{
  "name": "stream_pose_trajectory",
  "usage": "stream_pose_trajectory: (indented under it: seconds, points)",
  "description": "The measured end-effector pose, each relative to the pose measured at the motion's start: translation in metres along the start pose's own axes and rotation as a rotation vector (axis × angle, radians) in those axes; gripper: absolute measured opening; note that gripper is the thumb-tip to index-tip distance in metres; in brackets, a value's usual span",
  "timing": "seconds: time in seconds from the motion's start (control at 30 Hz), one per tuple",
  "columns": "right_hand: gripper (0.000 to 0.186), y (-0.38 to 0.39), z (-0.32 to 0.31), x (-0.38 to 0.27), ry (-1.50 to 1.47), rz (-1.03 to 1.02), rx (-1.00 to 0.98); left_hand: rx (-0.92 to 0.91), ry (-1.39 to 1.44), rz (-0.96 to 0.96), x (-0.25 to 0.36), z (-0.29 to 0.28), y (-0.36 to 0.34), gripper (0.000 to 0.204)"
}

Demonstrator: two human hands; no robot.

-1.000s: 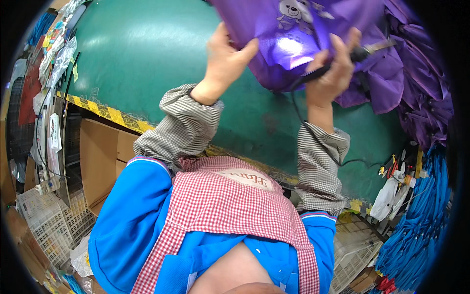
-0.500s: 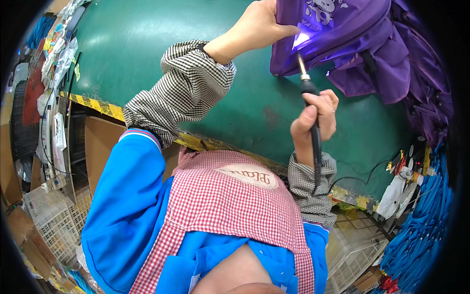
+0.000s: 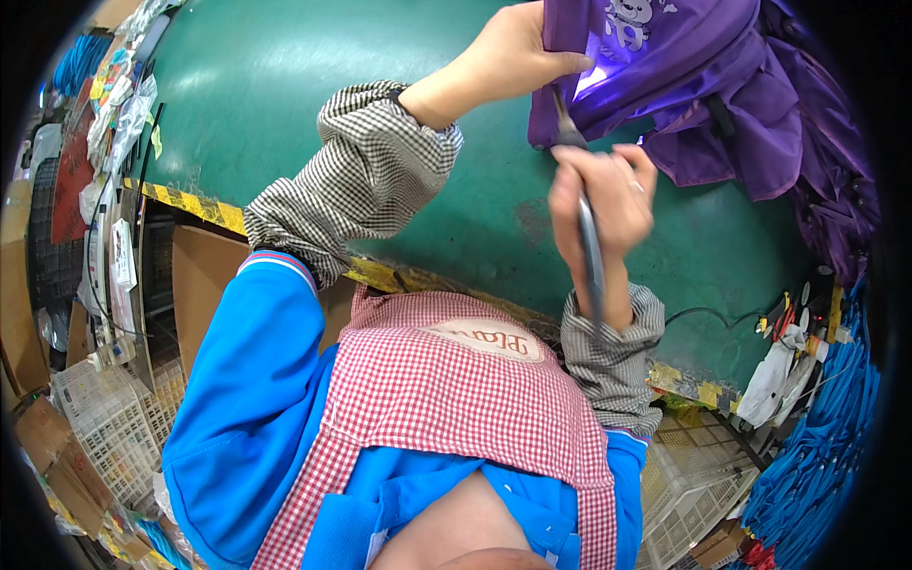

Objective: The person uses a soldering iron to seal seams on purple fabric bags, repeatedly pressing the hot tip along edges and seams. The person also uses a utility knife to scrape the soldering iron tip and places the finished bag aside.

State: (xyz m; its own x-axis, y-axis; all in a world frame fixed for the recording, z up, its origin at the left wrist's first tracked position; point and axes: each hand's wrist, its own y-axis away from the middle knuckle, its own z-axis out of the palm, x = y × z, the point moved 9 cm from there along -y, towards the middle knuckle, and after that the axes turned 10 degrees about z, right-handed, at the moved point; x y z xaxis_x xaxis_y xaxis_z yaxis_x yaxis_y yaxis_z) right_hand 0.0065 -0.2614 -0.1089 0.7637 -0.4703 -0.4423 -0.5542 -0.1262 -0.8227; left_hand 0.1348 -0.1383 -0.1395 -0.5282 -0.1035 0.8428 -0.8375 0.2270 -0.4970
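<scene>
Both grips closed, your left hand [image 3: 503,59] pinches purple cloth [image 3: 698,90], seemingly to steady it for the soldering iron [image 3: 591,237] your right hand [image 3: 613,195] clamps

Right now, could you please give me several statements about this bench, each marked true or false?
1. The right hand holds a tool. True.
2. The tool's tip points toward the person. False: it points away, toward the purple fabric.
3. The left hand grips the purple fabric. True.
4. The purple fabric is plain all over. False: it carries a bear print.
5. Both arms wear checked sleeves. True.
6. The table is red. False: it is green.
</scene>
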Motion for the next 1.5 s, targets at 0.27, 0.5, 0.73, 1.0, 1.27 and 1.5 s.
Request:
stream_pose_trajectory:
  seconds: [0.27, 0.5, 0.73, 1.0, 1.27, 1.5]
  points:
    - [0.036, 0.011, -0.108, 0.009, 0.030, 0.172, 0.446, -0.034, -0.202, -0.148, -0.096, 0.074, 0.029, 0.059]
    - [0.036, 0.079, -0.213, 0.033, 0.223, 0.114, 0.989, 0.931, -0.150, 0.300, 0.085, -0.160, 0.000, 0.032]
    - [0.033, 0.054, -0.194, 0.048, 0.111, 0.276, 0.876, 0.332, -1.714, 0.858, 0.149, -0.194, -0.109, 0.020]
    - [0.031, 0.061, -0.180, 0.054, 0.157, 0.368, 0.756, 0.266, -1.256, 0.401, -0.085, -0.110, -0.136, 0.042]
    - [0.024, 0.059, -0.159, 0.072, 0.074, 0.390, 0.650, -0.230, -0.286, -0.334, -0.190, -0.034, -0.050, 0.028]
    - [0.025, 0.066, -0.145, 0.079, 0.034, 0.441, 0.591, -0.158, -0.467, -0.212, -0.154, -0.029, -0.051, 0.023]
